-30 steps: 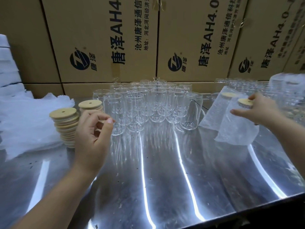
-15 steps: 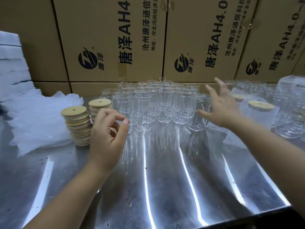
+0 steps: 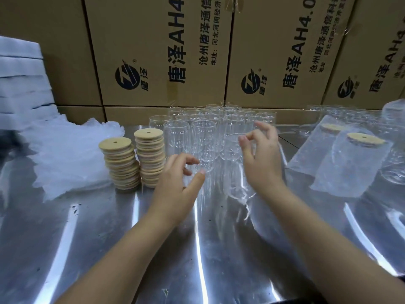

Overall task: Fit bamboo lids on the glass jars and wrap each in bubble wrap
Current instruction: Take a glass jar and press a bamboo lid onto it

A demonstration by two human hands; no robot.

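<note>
**Two empty hands at the front row of jars**

Nearest the camera, the bare steel table (image 3: pixel 197 249) gives working room, and both forearms reach across it. The left hand (image 3: pixel 177 187) hovers with its fingers loosely curled and thumb held apart, gripping nothing. The right hand (image 3: pixel 263 159) is a little farther in and higher, its fingers also relaxed and parted around empty air. Whether its fingertips brush the glass behind them cannot be told.

Just beyond both hands stands the tight cluster of unlidded glass jars (image 3: pixel 202 137), upright with their mouths up. The front jars sit between the two hands, directly ahead of the fingers. This looks like the start of a pick, with one jar about to be drawn forward.

Left of the jars, near the left hand, are two stacks of bamboo lids (image 3: pixel 119 163), with the heap of bubble wrap (image 3: pixel 70 154) beside them. Both supplies seem placed for that hand. The finished wrapped jars (image 3: pixel 355 163), lids on, stand apart on the right. Cardboard boxes (image 3: pixel 157 51) wall the back.
</note>
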